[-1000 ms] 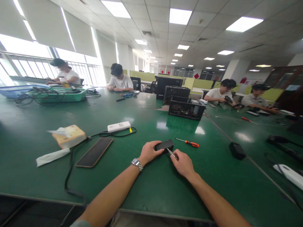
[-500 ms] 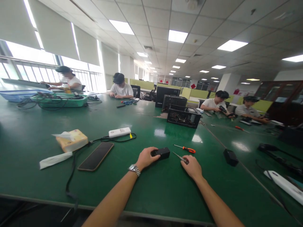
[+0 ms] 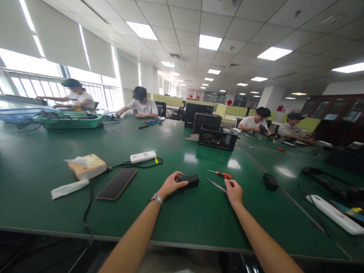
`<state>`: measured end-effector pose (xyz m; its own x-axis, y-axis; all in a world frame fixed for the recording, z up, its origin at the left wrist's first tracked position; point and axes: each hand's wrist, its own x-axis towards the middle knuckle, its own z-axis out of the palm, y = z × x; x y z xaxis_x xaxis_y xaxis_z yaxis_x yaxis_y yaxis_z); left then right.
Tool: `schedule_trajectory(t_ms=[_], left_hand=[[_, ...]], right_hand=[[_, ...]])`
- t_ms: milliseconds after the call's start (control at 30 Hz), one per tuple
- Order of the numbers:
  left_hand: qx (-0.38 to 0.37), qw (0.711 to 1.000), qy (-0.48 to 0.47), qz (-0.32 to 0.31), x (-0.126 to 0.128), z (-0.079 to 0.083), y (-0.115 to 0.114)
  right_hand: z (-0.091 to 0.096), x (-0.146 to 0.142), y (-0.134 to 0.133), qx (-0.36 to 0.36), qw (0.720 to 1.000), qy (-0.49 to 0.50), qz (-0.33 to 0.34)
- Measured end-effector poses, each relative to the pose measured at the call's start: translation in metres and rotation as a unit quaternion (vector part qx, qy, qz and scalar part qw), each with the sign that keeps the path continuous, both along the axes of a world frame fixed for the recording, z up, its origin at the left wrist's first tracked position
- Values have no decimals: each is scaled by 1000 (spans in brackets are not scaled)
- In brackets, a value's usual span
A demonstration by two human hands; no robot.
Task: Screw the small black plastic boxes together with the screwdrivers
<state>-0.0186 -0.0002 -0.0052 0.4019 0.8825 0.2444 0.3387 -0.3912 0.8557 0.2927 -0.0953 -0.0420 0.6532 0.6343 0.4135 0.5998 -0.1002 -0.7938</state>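
Observation:
My left hand (image 3: 172,184), a metal watch on its wrist, grips the left end of a small black rectangular box (image 3: 190,182). Thumb and fingers lie on opposite sides of it, and the box is at the tabletop. To its right, my right hand (image 3: 234,192) is closed, thumb and fingertips pinched together. Whatever may be between them is too small to make out. Slim metal tweezers (image 3: 215,184) lie just left of this hand, their rear end reaching its edge. Beyond the fingertips rests a screwdriver (image 3: 223,174) with an orange and black handle.
Left on the green table (image 3: 127,220) are a phone (image 3: 117,184), a tissue pack (image 3: 90,167) and a white power strip (image 3: 143,156) with a black cable. Another black block (image 3: 270,182) sits at right. Farther back stands an open computer case (image 3: 217,138). Several co-workers sit around.
My right hand has come off the tweezers, which now lie beside it, and its fingertips have pinched together. My left hand keeps the black box. The camera view has shifted slightly.

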Motion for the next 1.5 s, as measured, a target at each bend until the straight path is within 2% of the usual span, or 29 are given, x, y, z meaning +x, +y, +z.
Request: schedule_trajectory(t_ms=[167, 267, 467, 667, 900, 1133, 1500], left_hand=[[-12, 994, -48, 98, 4, -3, 9], [-18, 988, -62, 143, 6, -6, 17], [-60, 979, -55, 189, 3, -10, 32], [-115, 975, -20, 187, -1, -8, 38], [-133, 974, -2, 181, -6, -6, 38], [-119, 977, -19, 177, -12, -7, 34], [-53, 979, -60, 187, -19, -10, 24]], right_hand=[[-2, 6, -3, 22, 997, 26, -71], [-2, 9, -1, 20, 998, 35, -55], [-1, 20, 6, -2, 998, 59, -18], [-1, 21, 5, -21, 996, 86, -7], [-5, 22, 5, -31, 994, 104, 0], [-6, 23, 1, -12, 994, 109, 14], [-18, 23, -12, 6, 987, 158, 24]])
